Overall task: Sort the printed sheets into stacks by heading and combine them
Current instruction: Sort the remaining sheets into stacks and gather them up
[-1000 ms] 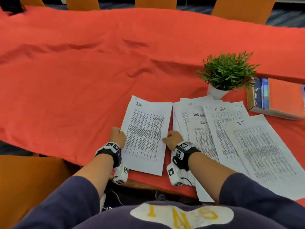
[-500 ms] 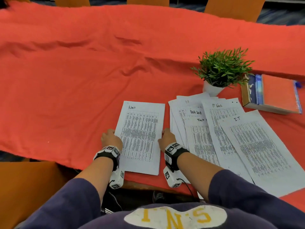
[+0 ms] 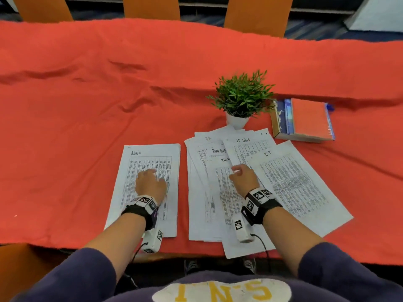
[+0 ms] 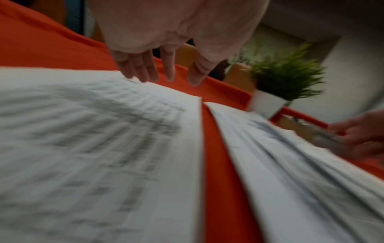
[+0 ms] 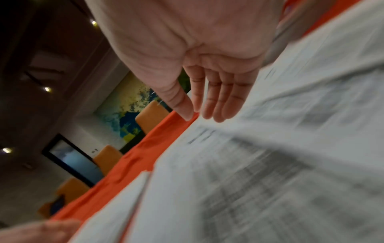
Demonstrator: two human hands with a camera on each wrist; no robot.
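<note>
Fingers, left hand [image 3: 150,185]: straight and slightly spread, palm down over the middle of the Admin stack [image 3: 146,188]; in the left wrist view the fingertips [image 4: 143,72] reached down toward the paper, and whether they touched it could not be told.
Fingers, right hand [image 3: 243,179]: straight and close together, thumb apart from them, holding nothing; the hand lay low over the fanned sheets [image 3: 220,192], around the Task List page and the left edge of the IT Logs sheet [image 3: 248,147].
Admin stack: lay squared on the desk [image 3: 87,127], left of the other papers, a narrow strip of red cloth between them; its handwritten heading sat at the far end.
Fanned sheets: overlapped one another to the right of the Admin stack, with headings Task List, IT Logs and IT readable; the near corner of one page hung past the desk's near edge.
IT sheet [image 3: 298,188]: topmost at the right, angled away from the rest.
Potted plant [image 3: 242,97]: stood in a white pot just beyond the far ends of the fanned sheets.
Books [image 3: 305,118]: stacked to the right of the plant, red cover on top.
Chairs [image 3: 150,6]: orange backs lined the far side of the desk.
Wrist views: both blurred, print unreadable.
</note>
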